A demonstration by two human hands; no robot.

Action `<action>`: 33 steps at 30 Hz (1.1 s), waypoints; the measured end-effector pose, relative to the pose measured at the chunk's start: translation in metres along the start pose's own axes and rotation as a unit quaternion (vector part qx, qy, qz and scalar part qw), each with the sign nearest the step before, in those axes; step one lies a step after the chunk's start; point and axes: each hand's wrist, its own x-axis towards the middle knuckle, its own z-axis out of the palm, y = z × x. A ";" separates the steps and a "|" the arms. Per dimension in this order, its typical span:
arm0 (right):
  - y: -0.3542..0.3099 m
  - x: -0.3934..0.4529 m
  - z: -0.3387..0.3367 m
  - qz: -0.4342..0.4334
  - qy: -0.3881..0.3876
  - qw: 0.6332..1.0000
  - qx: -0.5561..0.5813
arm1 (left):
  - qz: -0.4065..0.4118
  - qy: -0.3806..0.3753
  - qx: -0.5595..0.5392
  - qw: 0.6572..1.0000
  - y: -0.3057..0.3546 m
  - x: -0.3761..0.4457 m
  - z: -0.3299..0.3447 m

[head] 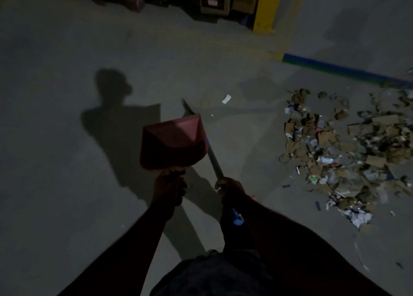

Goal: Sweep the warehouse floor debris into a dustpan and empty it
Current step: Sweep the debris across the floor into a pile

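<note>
A: What do the hands hold?
B: The left hand (168,185) grips the red dustpan (173,142) by its handle; the right hand (230,187) curls round the broom handle (213,159).
A: And the debris pile (348,148)?
B: On the floor (67,184), off to the right.

red dustpan (172,141) held aloft | broom (213,159) slanted | debris (348,148) piled right

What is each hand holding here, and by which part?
The left hand grips the red dustpan by its handle. The right hand grips the broom partway along its stick.
</note>
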 end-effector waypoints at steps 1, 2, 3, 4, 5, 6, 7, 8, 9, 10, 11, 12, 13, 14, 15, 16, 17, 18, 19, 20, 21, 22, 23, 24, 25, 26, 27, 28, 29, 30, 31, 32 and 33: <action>-0.013 0.008 -0.006 0.017 -0.007 1.000 0.023 | -0.006 0.002 0.007 1.000 0.004 0.006 0.007; -0.024 0.016 -0.013 0.022 0.006 0.998 0.060 | -0.013 0.002 0.008 1.000 0.013 0.014 0.015; -0.036 0.023 -0.021 0.037 0.017 0.994 0.099 | -0.014 -0.004 0.003 1.000 0.024 0.022 0.023; -0.043 0.026 -0.029 0.075 0.038 0.985 0.151 | -0.016 -0.012 -0.001 1.000 0.032 0.028 0.030; -0.046 0.029 -0.038 0.112 0.047 0.974 0.190 | -0.018 -0.022 0.002 1.000 0.038 0.034 0.037; -0.047 0.028 -0.049 0.113 0.059 0.973 0.192 | -0.021 -0.029 0.008 0.999 0.043 0.038 0.045; -0.047 0.031 -0.060 0.108 0.072 0.974 0.184 | -0.022 -0.038 0.008 0.999 0.051 0.043 0.054; -0.048 0.033 -0.073 0.110 0.076 0.975 0.178 | -0.017 -0.044 0.009 0.999 0.060 0.048 0.063; -0.047 0.039 -0.086 0.114 0.090 0.971 0.188 | -0.013 -0.049 0.011 0.999 0.069 0.054 0.071; -0.047 0.044 -0.100 0.112 0.105 0.969 0.192 | -0.011 -0.056 0.015 0.998 0.080 0.061 0.080; -0.048 0.048 -0.112 0.117 0.126 0.960 0.220 | -0.008 -0.064 0.018 0.998 0.090 0.067 0.088; -0.053 0.051 -0.125 0.129 0.155 0.949 0.241 | 0.002 -0.075 0.022 0.997 0.099 0.072 0.095; -0.057 0.055 -0.136 0.143 0.185 0.937 0.258 | 0.013 -0.087 0.024 0.996 0.106 0.079 0.103; -0.062 0.056 -0.146 0.144 0.218 0.937 0.232 | 0.025 -0.098 0.028 0.994 0.115 0.084 0.109; -0.066 0.057 -0.154 0.134 0.242 0.938 0.210 | 0.031 -0.108 0.028 0.993 0.121 0.091 0.115; -0.071 0.056 -0.160 0.127 0.259 0.939 0.186 | 0.037 -0.113 0.032 0.992 0.129 0.098 0.121; -0.074 0.058 -0.164 0.123 0.269 0.941 0.163 | 0.046 -0.118 0.034 0.991 0.136 0.104 0.127; -0.078 0.057 -0.167 0.117 0.274 0.943 0.145 | 0.060 -0.126 0.035 0.990 0.144 0.111 0.132; -0.079 0.059 -0.168 0.110 0.281 0.943 0.142 | 0.078 -0.137 0.036 0.987 0.153 0.120 0.136; -0.082 0.061 -0.170 0.105 0.283 0.943 0.137 | 0.092 -0.147 0.039 0.984 0.162 0.129 0.140; -0.086 0.065 -0.170 0.097 0.284 0.945 0.131 | 0.100 -0.157 0.045 0.981 0.171 0.141 0.142; -0.094 0.066 -0.171 0.090 0.280 0.948 0.126 | 0.103 -0.166 0.050 0.979 0.179 0.155 0.144; -0.101 0.071 -0.171 0.086 0.271 0.951 0.122 | 0.107 -0.175 0.054 0.977 0.188 0.169 0.145; -0.110 0.075 -0.172 0.085 0.261 0.953 0.131 | 0.113 -0.183 0.054 0.975 0.200 0.183 0.146; -0.120 0.079 -0.174 0.089 0.246 0.953 0.153 | 0.122 -0.187 0.054 0.973 0.211 0.196 0.148; -0.132 0.085 -0.178 0.100 0.231 0.951 0.178 | 0.127 -0.189 0.054 0.972 0.223 0.210 0.151; -0.143 0.091 -0.181 0.110 0.217 0.950 0.197 | 0.128 -0.190 0.054 0.972 0.236 0.220 0.154; -0.154 0.096 -0.183 0.118 0.212 0.944 0.224 | 0.127 -0.196 0.050 0.971 0.249 0.229 0.158; -0.162 0.101 -0.184 0.128 0.209 0.937 0.248 | 0.126 -0.205 0.043 0.970 0.260 0.235 0.161; -0.173 0.111 -0.188 0.143 0.214 0.922 0.289 | 0.131 -0.223 0.043 0.965 0.276 0.245 0.169; -0.178 0.116 -0.190 0.153 0.214 0.911 0.319 | 0.136 -0.238 0.047 0.961 0.285 0.249 0.174; -0.179 0.119 -0.192 0.156 0.214 0.903 0.338 | 0.142 -0.242 0.049 0.959 0.289 0.251 0.177; -0.177 0.123 -0.196 0.157 0.211 0.902 0.341 | 0.145 -0.245 0.055 0.957 0.293 0.252 0.180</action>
